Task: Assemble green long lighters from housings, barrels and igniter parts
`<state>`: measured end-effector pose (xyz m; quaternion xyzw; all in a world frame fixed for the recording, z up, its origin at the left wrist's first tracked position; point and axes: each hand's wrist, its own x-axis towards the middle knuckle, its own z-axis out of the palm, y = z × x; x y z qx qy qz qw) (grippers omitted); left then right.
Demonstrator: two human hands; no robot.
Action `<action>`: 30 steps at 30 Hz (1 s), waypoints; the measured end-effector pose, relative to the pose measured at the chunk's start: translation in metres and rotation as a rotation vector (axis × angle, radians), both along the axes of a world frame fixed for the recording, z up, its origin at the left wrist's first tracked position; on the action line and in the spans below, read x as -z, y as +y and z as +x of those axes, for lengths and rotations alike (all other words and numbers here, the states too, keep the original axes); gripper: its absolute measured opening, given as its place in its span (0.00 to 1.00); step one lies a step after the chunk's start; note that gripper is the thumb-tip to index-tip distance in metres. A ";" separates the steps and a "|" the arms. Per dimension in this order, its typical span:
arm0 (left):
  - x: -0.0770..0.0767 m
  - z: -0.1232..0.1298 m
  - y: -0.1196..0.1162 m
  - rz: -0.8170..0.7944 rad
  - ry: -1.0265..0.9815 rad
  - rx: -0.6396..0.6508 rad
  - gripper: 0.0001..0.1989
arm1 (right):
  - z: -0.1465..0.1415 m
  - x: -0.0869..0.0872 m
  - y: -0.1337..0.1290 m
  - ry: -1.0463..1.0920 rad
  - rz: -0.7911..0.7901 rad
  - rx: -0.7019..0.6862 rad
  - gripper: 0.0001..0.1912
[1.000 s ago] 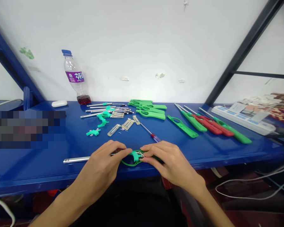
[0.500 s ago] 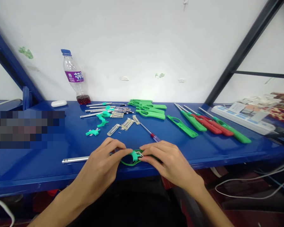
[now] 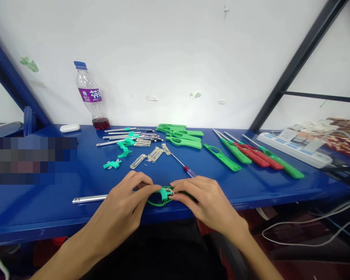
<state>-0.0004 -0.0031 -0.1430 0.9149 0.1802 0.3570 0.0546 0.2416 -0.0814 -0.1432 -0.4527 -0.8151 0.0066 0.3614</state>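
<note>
At the front edge of the table, both my hands hold a half-built utility lighter. Its silver tube (image 3: 89, 199) sticks out to the left. My left hand (image 3: 126, 200) is closed, thumb and index finger pinching at the teal trigger (image 3: 164, 194). My right hand (image 3: 205, 196) is closed over the handle end of the green shell (image 3: 157, 204), fingertips at the thin white wire (image 3: 169, 190) beside the trigger. Fingers hide most of the shell. Beyond my right hand lies a screwdriver (image 3: 189, 171) with a purple handle.
Clear fuel tanks (image 3: 155, 154), loose teal triggers (image 3: 112, 164) and silver tubes (image 3: 105, 144) lie behind my hands. Green shells (image 3: 185, 142) are stacked at the back. Green and red lighters (image 3: 255, 155) lie right, beside a power strip (image 3: 294, 149). A bottle (image 3: 90, 95) stands at back left.
The view has shifted slightly, so everything appears a little to the left. Both hands keep nearly the same grip on the lighter, with only tiny finger movement.
</note>
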 end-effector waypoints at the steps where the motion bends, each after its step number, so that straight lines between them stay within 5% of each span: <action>1: 0.000 0.000 0.000 -0.003 0.003 -0.002 0.15 | 0.000 0.000 0.000 -0.008 0.007 -0.001 0.17; 30: 0.004 -0.003 0.002 0.015 0.020 -0.039 0.19 | 0.001 0.002 0.000 -0.013 0.002 -0.027 0.14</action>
